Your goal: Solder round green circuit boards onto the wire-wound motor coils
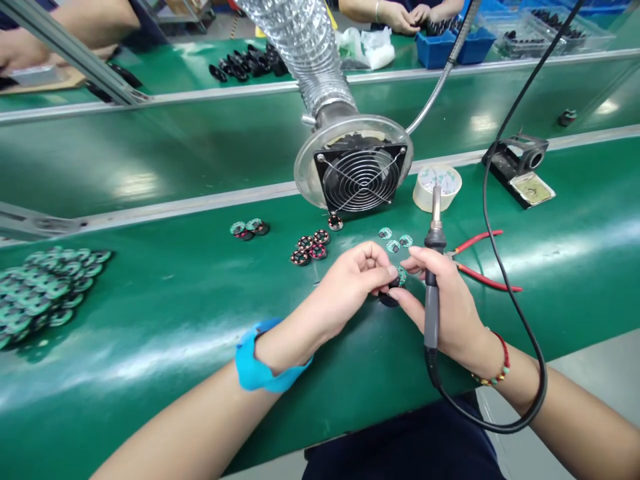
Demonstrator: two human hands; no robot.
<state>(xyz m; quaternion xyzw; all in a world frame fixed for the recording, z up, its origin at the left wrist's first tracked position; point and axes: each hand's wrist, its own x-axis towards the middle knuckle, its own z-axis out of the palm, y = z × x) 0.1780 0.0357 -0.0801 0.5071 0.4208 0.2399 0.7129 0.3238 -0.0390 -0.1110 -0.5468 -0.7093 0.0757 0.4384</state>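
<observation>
My left hand (355, 280) pinches a small round black part with a green circuit board (401, 275) on it, over the bench. Much of that part is hidden by my fingers. My right hand (453, 307) holds a soldering iron (431, 313) upright, its tip pointing away from me toward a tape roll (421, 193). The right thumb and fingertips reach the same small part. A dark round piece (389, 300) shows just under the left fingertips. Loose small green boards (393, 246) lie just beyond my hands.
Beyond my hands hangs a fume-extractor fan (364, 179) on a foil duct. Red-handled pliers (487, 277) lie at right, near the soldering stand (520, 160). Copper-wound rings (301, 257) sit left of the fan. Finished-looking boards (45, 287) are heaped far left. The iron's cord loops over my right forearm.
</observation>
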